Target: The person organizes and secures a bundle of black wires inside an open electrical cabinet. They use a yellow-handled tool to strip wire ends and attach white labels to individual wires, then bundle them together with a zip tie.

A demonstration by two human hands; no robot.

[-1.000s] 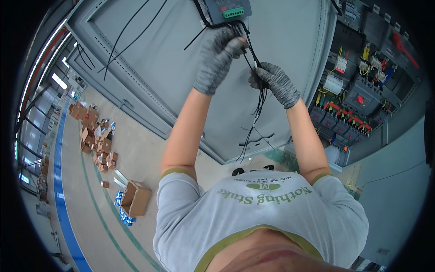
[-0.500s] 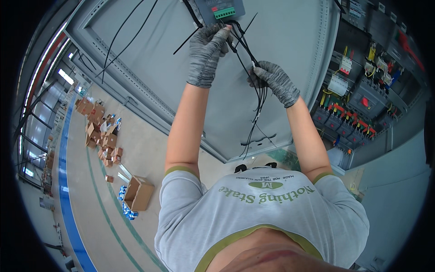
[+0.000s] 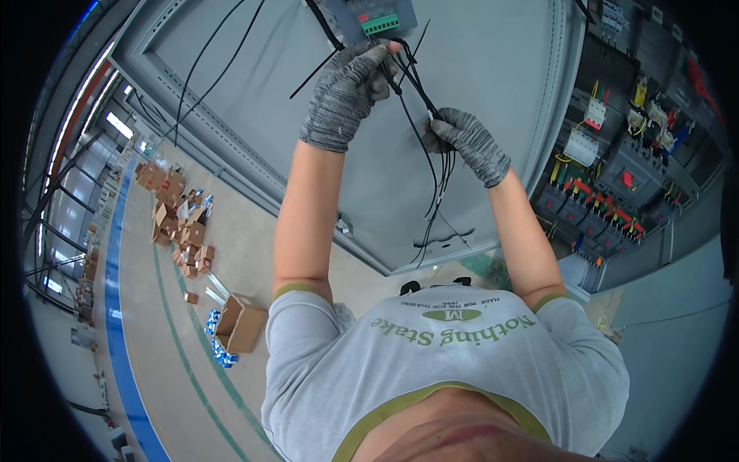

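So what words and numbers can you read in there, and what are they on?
Pale shirt: big upside-down green letters, a green oval and small dark print; I won't copy words out.
Grey device with green connector: marks too small to read.
Black wires: no writing I can make out.
Cabinet switches: any labels are too small.
Cardboard boxes: any print is too blurred.

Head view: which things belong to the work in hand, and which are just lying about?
In hand:
black wires, gripped by the right hand; the left hand is at their upper part
green terminal block, just above the left hand

Lying about:
cardboard boxes on the floor
open carton, with blue packets beside it
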